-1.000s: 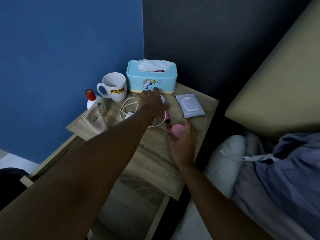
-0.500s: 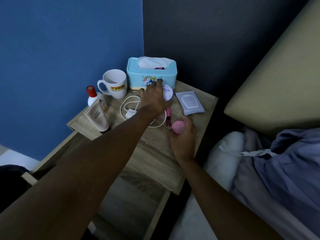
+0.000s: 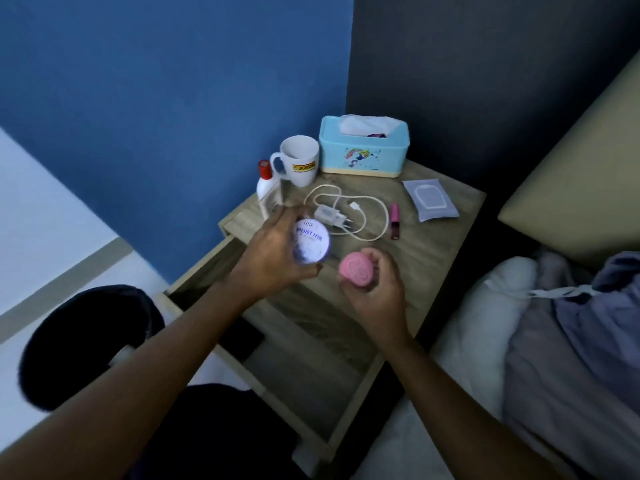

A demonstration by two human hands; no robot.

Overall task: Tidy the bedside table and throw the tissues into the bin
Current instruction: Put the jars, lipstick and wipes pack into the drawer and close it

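Observation:
My left hand holds a round white jar with blue lettering, lifted above the near left part of the wooden bedside table. My right hand grips a small pink round container over the table's front. On the table lie a white charger with its cable, a pink lipstick and a grey wipes packet. A light blue tissue box with a white tissue sticking out stands at the back.
A white mug and a white bottle with a red cap stand at the table's back left. The drawer below is pulled open. A dark round bin sits on the floor at left. Bedding and a pillow lie at right.
My left hand picked the white jar up from beside the tissue box and drew it back toward me. My right hand lifted the pink container slightly. The view pulled back and left.

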